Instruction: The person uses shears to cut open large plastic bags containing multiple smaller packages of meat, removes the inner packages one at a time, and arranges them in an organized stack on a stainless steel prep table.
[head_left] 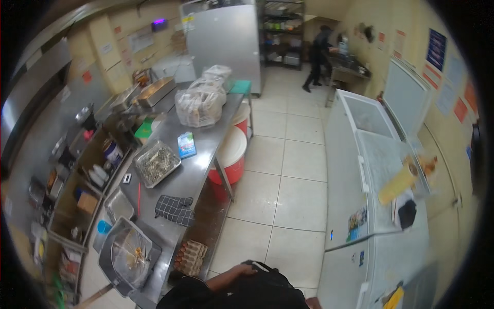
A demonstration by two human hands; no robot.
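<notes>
My left hand (241,271) is low in the picture, against the black clothing (257,291) at the front of my body. Its fingers are partly lost against the dark cloth, so I cannot tell whether they grip it. Only a small part of my right hand (313,303) shows at the bottom edge, its fingers hidden. Nearest to the left hand are a tray of eggs (190,257) on the table's lower shelf and a black checked oven mitt (175,209) on the steel table (203,154). A grey bin (107,260) lined with clear plastic stands at the table's near end.
On the table are a metal pan of greyish bits (157,164), a blue packet (187,145) and filled plastic bags (200,105). Red lidded buckets (226,172) stand beneath. Chest freezers (339,180), one open, line the right. Another person (320,54) is at the back counter.
</notes>
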